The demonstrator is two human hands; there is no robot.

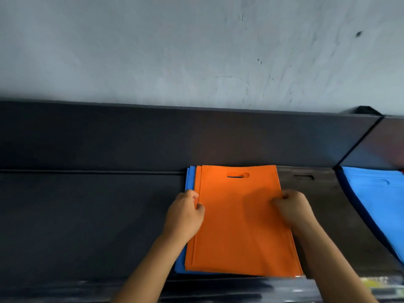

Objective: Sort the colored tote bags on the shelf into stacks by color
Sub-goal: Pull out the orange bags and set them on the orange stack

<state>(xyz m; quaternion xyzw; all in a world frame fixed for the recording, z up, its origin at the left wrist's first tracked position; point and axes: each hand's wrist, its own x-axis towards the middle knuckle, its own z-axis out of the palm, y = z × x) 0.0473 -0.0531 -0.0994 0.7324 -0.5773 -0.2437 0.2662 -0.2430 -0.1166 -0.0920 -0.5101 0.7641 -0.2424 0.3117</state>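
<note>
An orange tote bag (238, 226) with a cut-out handle lies flat on top of a pile on the dark shelf (87, 215). More orange edges show at its left side, and a blue bag (181, 261) sticks out under the pile on the left. My left hand (185, 215) pinches the top orange bag's left edge. My right hand (290, 206) pinches its right edge. A dark brown bag (317, 204) lies to the right of the pile. Further right lies a light blue bag (380, 200) over a navy one (358, 213).
The shelf has a dark back panel (153, 138) below a grey wall (196, 51). A divider (358, 141) runs diagonally at the back right. The shelf's front edge (218, 289) is blurred.
</note>
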